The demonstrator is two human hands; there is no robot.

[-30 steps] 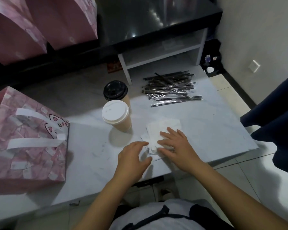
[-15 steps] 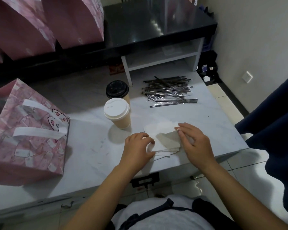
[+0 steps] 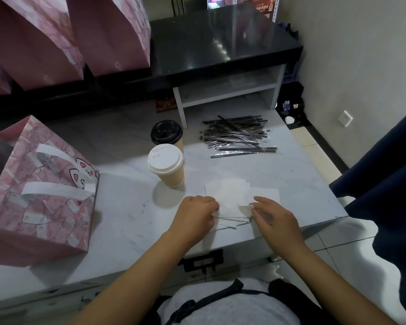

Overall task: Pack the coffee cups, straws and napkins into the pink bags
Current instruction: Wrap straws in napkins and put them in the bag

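Both hands, left [image 3: 195, 215] and right [image 3: 271, 215], are pinching napkins [image 3: 230, 195] lying on the tabletop [image 3: 127, 207] beside two cups [image 3: 167, 165], straws [image 3: 237, 137] behind, bag [image 3: 38, 191] at left.

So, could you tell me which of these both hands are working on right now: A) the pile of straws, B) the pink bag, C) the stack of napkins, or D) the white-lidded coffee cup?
C: the left hand and right hand both pinch the white napkins at the table's near edge.
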